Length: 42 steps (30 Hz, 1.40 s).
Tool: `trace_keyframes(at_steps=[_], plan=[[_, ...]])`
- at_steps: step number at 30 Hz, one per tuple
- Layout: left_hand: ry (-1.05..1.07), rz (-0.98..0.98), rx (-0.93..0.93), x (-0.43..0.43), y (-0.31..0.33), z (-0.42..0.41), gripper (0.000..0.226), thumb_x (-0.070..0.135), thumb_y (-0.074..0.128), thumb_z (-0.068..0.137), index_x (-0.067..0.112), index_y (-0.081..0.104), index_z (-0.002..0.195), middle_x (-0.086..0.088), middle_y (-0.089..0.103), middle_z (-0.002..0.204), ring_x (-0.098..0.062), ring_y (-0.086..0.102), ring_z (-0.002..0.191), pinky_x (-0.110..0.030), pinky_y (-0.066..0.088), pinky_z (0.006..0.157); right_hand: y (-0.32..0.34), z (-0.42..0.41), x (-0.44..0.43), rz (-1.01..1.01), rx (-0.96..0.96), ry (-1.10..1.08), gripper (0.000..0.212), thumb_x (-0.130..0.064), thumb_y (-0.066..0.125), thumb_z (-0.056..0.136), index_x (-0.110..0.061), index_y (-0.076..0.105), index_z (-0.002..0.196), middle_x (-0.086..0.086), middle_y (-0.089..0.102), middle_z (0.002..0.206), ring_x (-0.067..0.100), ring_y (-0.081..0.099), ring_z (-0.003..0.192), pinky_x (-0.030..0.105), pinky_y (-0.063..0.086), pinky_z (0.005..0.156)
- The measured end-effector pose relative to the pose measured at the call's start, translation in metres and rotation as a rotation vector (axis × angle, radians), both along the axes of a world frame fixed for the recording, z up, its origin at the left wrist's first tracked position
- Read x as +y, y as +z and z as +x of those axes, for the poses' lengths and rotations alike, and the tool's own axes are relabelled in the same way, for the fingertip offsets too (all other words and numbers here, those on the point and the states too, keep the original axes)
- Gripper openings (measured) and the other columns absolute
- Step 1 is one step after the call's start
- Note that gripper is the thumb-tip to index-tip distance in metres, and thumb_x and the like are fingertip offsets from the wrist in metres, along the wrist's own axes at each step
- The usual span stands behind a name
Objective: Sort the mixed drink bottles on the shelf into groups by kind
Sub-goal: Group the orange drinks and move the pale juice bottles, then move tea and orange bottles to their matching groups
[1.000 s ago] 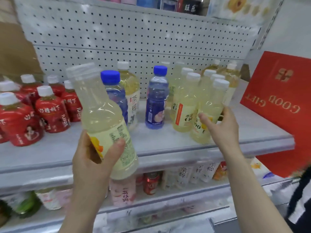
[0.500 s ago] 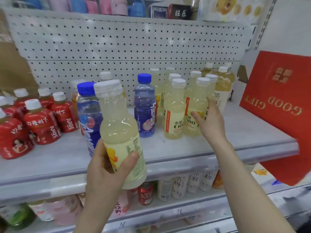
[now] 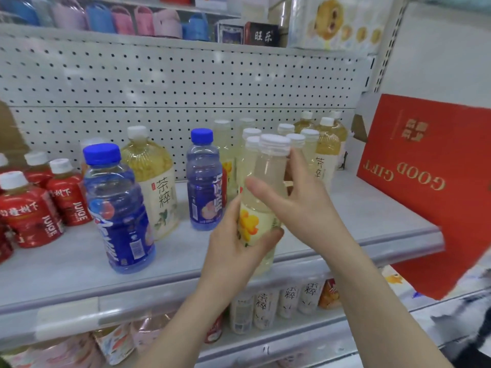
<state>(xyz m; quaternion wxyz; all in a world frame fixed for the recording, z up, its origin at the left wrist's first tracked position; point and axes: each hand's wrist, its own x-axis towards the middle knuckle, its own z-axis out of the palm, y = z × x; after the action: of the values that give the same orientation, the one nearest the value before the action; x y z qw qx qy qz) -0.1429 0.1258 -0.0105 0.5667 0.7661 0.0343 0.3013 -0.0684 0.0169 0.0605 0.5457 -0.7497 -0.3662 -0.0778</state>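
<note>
left hand grips pale bottle; right hand seemingly cups its neck.

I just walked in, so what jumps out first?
The left hand, low, and the right hand, higher, hold a pale yellow bottle in the middle. A big red gift box sits at the right. A blue bottle stands front left on the shelf.

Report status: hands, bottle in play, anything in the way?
Left hand grips pale yellow bottle low; right hand wraps its shoulder. Bottle upright, held before matching pale group. Blue-capped bottle stands close left of it.
</note>
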Motion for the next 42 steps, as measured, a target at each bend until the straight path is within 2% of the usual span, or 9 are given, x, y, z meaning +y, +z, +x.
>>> trace_keyframes(at_steps=[3, 6, 10, 13, 23, 29, 37, 39, 42], plan=[[-0.056, 0.162, 0.045, -0.005, 0.001, 0.02, 0.066, 0.044, 0.075, 0.081, 0.039, 0.046, 0.14, 0.019, 0.062, 0.127, 0.001, 0.059, 0.116, -0.03, 0.048, 0.102, -0.004, 0.018, -0.014, 0.021, -0.021, -0.118, 0.039, -0.038, 0.073, 0.088, -0.027, 0.056, 0.122, -0.015, 0.07, 0.108, 0.001, 0.066, 0.098, 0.038, 0.056, 0.087], [0.165, 0.403, 0.046, 0.01, 0.004, 0.039, 0.07, 0.052, 0.065, 0.088, 0.028, 0.04, 0.149, 0.01, 0.038, 0.15, -0.005, 0.036, 0.137, -0.014, 0.02, 0.112, -0.01, 0.038, -0.029, 0.002, -0.026, -0.221, 0.04, -0.034, 0.072, 0.09, -0.028, 0.056, 0.126, -0.019, 0.067, 0.109, -0.004, 0.062, 0.097, 0.031, 0.053, 0.085], [0.337, 0.457, 0.057, 0.029, 0.009, 0.064, 0.077, 0.043, 0.067, 0.089, 0.021, 0.029, 0.153, -0.001, 0.03, 0.155, -0.017, 0.03, 0.144, -0.048, 0.037, 0.112, -0.018, 0.057, -0.032, -0.006, -0.047, -0.316, 0.042, -0.034, 0.071, 0.091, -0.028, 0.054, 0.129, -0.023, 0.061, 0.107, -0.011, 0.055, 0.092, 0.025, 0.046, 0.079], [0.337, 0.486, 0.194, 0.028, 0.011, 0.076, 0.08, 0.034, 0.065, 0.093, 0.022, 0.018, 0.157, -0.002, 0.024, 0.16, -0.018, 0.024, 0.147, -0.044, 0.03, 0.112, -0.023, 0.07, -0.025, -0.018, -0.035, -0.324, 0.043, -0.031, 0.072, 0.091, -0.025, 0.053, 0.13, -0.025, 0.057, 0.104, -0.006, 0.054, 0.089, 0.024, 0.041, 0.078], [0.345, 0.485, 0.224, 0.028, 0.009, 0.081, 0.079, 0.028, 0.063, 0.095, 0.023, 0.015, 0.157, 0.0, 0.024, 0.161, -0.017, 0.028, 0.146, -0.041, 0.03, 0.107, -0.027, 0.096, -0.003, -0.054, -0.083, -0.34, 0.057, -0.028, 0.068, 0.093, -0.021, 0.039, 0.142, -0.009, 0.058, 0.127, 0.019, 0.058, 0.116, 0.038, 0.046, 0.096], [0.345, 0.469, 0.217, 0.029, 0.008, 0.082, 0.08, 0.027, 0.064, 0.094, 0.022, 0.015, 0.157, -0.001, 0.025, 0.16, -0.018, 0.029, 0.146, -0.039, 0.031, 0.108, -0.032, 0.102, 0.0, -0.135, -0.187, -0.358, 0.069, -0.03, 0.063, 0.096, -0.031, 0.021, 0.15, 0.0, 0.065, 0.118, 0.026, 0.064, 0.098, 0.036, 0.045, 0.082], [0.31, 0.549, 0.302, 0.032, 0.009, 0.073, 0.086, 0.023, 0.065, 0.094, 0.025, 0.008, 0.158, -0.002, 0.022, 0.161, -0.025, 0.038, 0.141, -0.052, 0.035, 0.107, -0.035, 0.099, 0.003, -0.237, -0.224, -0.408, 0.077, -0.037, 0.052, 0.1, -0.027, 0.002, 0.158, 0.01, 0.044, 0.154, 0.038, 0.056, 0.124, 0.048, 0.049, 0.091], [0.273, 0.552, 0.275, 0.036, 0.007, 0.06, 0.084, 0.025, 0.068, 0.091, 0.026, 0.014, 0.157, -0.002, 0.032, 0.156, -0.025, 0.044, 0.136, -0.055, 0.038, 0.108, -0.035, 0.093, 0.002, -0.267, -0.23, -0.455, 0.077, -0.034, 0.053, 0.101, -0.022, 0.004, 0.16, 0.012, 0.043, 0.152, 0.036, 0.052, 0.127, 0.046, 0.046, 0.092], [0.201, 0.64, 0.228, 0.042, 0.004, 0.026, 0.065, 0.025, 0.066, 0.093, 0.024, 0.037, 0.151, 0.003, 0.051, 0.142, -0.016, 0.053, 0.126, -0.044, 0.043, 0.106, -0.038, 0.075, 0.0, -0.204, -0.369, -0.601, 0.064, -0.02, 0.058, 0.098, -0.01, 0.03, 0.154, 0.016, 0.045, 0.142, 0.034, 0.049, 0.125, 0.042, 0.044, 0.094]])
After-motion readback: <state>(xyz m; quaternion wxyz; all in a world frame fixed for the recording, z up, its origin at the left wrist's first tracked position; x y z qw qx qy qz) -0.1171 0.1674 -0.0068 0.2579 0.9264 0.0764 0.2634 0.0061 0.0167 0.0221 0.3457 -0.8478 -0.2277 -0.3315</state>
